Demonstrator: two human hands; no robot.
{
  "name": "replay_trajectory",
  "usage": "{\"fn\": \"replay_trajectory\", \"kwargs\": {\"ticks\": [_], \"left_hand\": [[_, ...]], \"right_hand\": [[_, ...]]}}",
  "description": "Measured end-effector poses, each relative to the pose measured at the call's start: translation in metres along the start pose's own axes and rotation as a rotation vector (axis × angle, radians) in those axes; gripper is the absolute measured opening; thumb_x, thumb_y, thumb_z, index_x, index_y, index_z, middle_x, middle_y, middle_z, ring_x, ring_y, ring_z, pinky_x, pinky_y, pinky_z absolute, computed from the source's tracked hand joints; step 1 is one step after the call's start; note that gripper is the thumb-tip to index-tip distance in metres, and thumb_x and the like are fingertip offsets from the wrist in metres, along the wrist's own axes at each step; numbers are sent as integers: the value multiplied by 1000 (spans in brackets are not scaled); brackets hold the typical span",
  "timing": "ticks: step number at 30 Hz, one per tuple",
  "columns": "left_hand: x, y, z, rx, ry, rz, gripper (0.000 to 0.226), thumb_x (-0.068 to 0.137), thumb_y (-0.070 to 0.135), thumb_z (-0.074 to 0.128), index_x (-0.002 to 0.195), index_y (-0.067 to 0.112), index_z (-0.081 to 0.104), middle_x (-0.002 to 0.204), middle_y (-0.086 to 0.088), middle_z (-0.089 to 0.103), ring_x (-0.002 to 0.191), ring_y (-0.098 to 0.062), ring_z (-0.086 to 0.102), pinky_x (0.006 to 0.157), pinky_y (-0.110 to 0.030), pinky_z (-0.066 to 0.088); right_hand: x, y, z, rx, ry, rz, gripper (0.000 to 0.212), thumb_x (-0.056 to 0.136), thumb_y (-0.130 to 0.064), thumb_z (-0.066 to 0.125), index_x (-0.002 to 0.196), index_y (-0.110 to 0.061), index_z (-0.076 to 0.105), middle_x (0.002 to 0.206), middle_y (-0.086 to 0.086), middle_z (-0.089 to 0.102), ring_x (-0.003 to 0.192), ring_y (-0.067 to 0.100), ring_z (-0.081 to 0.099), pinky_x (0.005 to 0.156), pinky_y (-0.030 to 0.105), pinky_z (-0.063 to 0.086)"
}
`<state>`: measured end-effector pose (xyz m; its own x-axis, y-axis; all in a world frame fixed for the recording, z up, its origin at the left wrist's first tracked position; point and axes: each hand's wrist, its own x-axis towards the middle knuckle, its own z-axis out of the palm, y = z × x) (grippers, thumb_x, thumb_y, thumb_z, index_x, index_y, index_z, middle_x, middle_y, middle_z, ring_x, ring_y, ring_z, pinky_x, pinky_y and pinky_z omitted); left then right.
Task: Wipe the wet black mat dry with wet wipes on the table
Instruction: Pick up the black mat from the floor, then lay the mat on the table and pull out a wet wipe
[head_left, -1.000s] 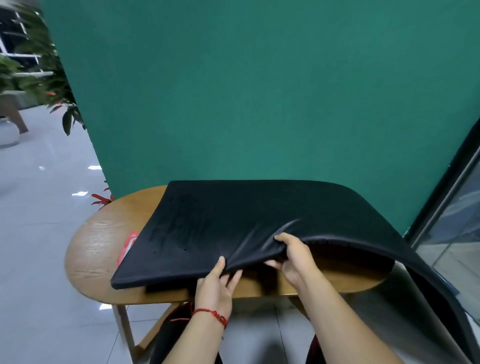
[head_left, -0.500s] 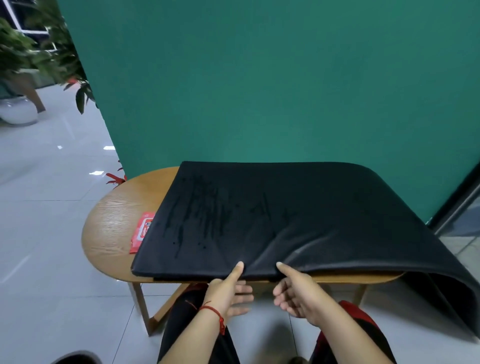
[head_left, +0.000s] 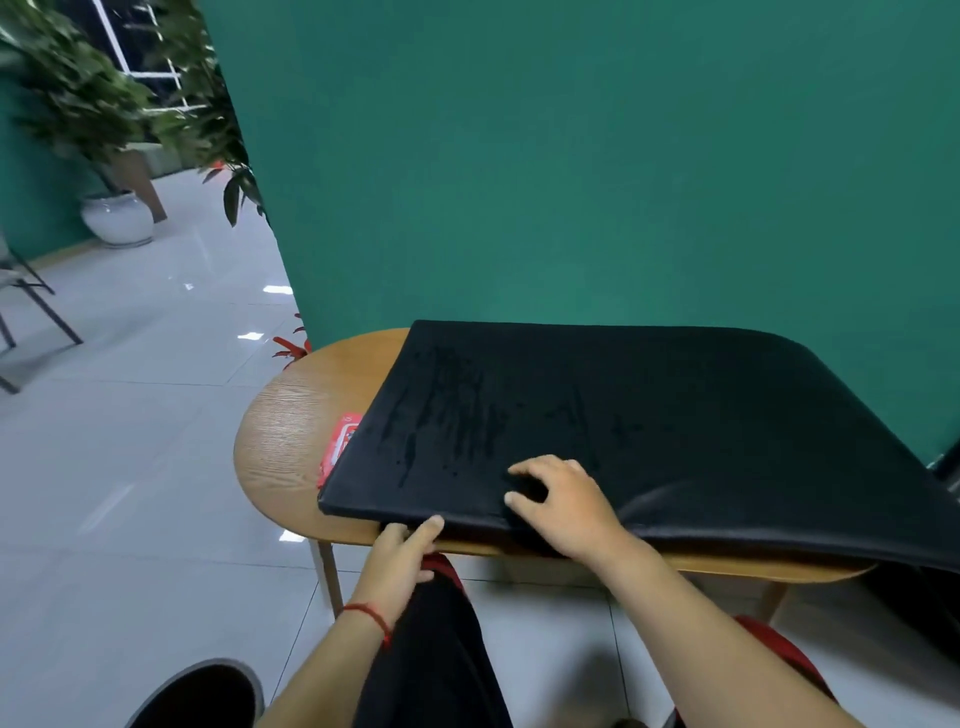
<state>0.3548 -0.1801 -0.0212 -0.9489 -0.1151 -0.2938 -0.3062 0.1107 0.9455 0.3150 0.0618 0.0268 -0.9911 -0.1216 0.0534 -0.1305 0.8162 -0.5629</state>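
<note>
The black mat (head_left: 649, 415) lies flat over most of the wooden table (head_left: 291, 431), and its right end droops over the table's edge. Dark wet streaks show on its left part. My left hand (head_left: 400, 556) pinches the mat's near edge from below, thumb against the rim. On top of the mat near its front edge, my right hand (head_left: 566, 504) rests with fingers spread, holding nothing. A red wet-wipes packet (head_left: 340, 441) lies on the table, partly hidden under the mat's left edge.
A green partition (head_left: 571, 182) stands right behind the table. Tiled floor spreads to the left, with a potted plant (head_left: 117, 221) and a chair (head_left: 26, 301) farther off. My legs and a shoe (head_left: 202, 691) are below the table's front.
The lifted, folded mat has been laid down flat on the table. My right hand went from under its near edge onto its top. My left hand stays at the front edge.
</note>
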Motion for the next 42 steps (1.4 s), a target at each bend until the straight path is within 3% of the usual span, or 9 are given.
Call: {"fn": "replay_trajectory", "kwargs": {"ticks": [6,11,16,19,24,28,36,39,42], "left_hand": [[54,-32,-52,755,274,355,8,97,32,65,95,33,57,97,10,58,88,-14,61,79,-29,58],[132,-39,-84,677,287,-87,14,103,33,61,110,22,56,98,-5,61,84,-16,58,85,-33,60],[161,-59,-102,787,182,-251,33,108,45,53,127,19,51,122,-10,61,116,-26,59,109,-38,50],[179,-58,-120,836,161,-318,37,107,45,55,123,12,58,112,-10,65,104,-25,61,106,-41,54],[169,-16,-135,761,369,193,70,97,54,66,156,28,39,134,-6,55,118,-28,60,93,-48,59],[156,1,-140,516,449,216,58,103,53,56,155,29,46,139,-8,60,120,-32,62,89,-50,60],[129,18,-53,631,146,539,57,97,42,69,148,36,45,131,13,48,119,-11,55,92,-33,58],[112,21,2,655,46,658,57,95,38,71,146,34,47,136,14,45,126,-12,46,101,-35,51],[97,20,44,606,-37,612,57,97,43,70,147,37,43,135,22,44,129,-5,46,103,-29,52]], "right_hand": [[-4,-3,30,-348,-50,-197,79,86,-81,51,158,-51,37,164,-26,34,152,15,28,123,41,24],[1,11,48,-393,79,-246,68,91,-80,45,153,-51,47,157,-24,49,144,18,47,117,43,40],[-2,20,60,-399,64,-225,67,92,-81,44,153,-54,45,157,-29,47,145,14,46,117,40,39],[-6,22,62,-376,6,-202,68,93,-83,41,155,-56,39,160,-32,39,149,10,38,121,39,31],[-8,26,72,-354,-28,-190,69,92,-84,40,155,-56,40,161,-33,38,149,9,36,120,34,25],[-9,29,80,-384,-38,-177,68,88,-82,45,150,-54,49,156,-29,46,144,13,45,118,41,35],[-5,24,68,-261,-117,-152,78,80,-83,53,153,-57,42,157,-41,31,149,-4,18,120,28,11],[-4,29,57,-2,-22,-94,57,86,-66,71,139,-50,62,128,-44,55,135,-12,41,116,22,30],[-3,39,46,268,225,100,28,93,-34,79,120,-42,75,88,-26,73,91,0,68,84,28,55]]}}
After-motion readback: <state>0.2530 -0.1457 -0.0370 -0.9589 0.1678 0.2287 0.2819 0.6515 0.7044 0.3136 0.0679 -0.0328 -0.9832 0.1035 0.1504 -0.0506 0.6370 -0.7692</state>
